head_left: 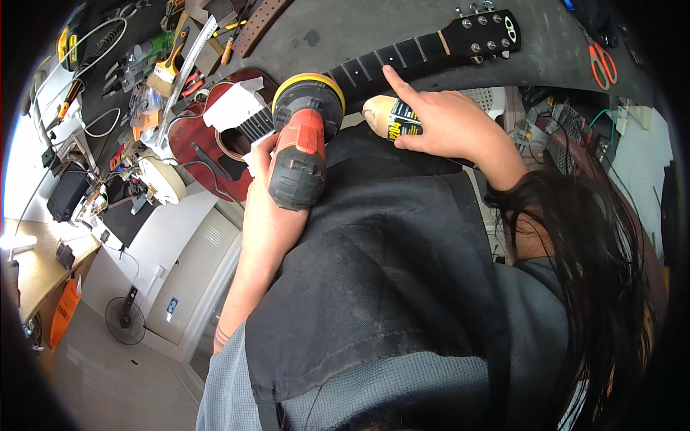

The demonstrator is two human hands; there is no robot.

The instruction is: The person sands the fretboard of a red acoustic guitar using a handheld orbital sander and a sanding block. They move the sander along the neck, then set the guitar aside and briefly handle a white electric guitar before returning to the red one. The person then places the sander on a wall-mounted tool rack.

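My left hand [277, 208] grips a red-and-black power tool [302, 144] with a yellow-rimmed round pad [309, 90] turned upward. In my right hand [449, 126] is a tan bottle [377, 115] with a black label, held with the index finger stretched out onto or just over the dark fretboard [366, 66] of a guitar. The guitar's headstock [489, 32] points right. Its dark red body [190, 147] lies behind the tool, partly hidden, with white paper [226, 108] over part of it near the sound hole.
The dark bench [302, 21] holds hand tools, a paintbrush [165, 68], a steel ruler and cables at left, orange-handled scissors [604, 68] at right. A wooden side table [47, 266] and a standing fan [126, 316] are at lower left. My apron covers the near middle.
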